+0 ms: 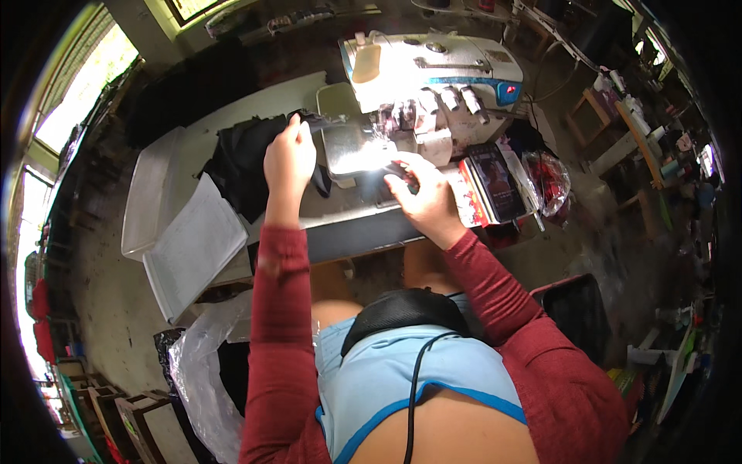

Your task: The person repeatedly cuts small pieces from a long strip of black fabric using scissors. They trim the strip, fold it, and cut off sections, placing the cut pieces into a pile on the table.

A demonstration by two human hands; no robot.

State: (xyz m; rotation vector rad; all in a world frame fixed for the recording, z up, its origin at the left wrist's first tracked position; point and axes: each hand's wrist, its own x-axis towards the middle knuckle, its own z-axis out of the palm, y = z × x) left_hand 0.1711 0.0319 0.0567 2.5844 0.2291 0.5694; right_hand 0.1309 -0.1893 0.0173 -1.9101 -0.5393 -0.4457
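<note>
A white sewing machine with blue trim stands at the far side of the table, its lamp shining brightly on the metal bed plate. My left hand is raised left of the plate, fingers closed on black fabric that spreads out to the left. At the plate's right front edge is my right hand. Its thumb and fingers are curled together around something small and dark, blurred by the glare. Where the fabric lies under the needle is washed out by light.
Several small dark-and-white spools stand by the machine. On the table's right lie a dark picture-covered box and a clear wrapped red bundle. A white plastic tray leans at the left, above a clear plastic bag.
</note>
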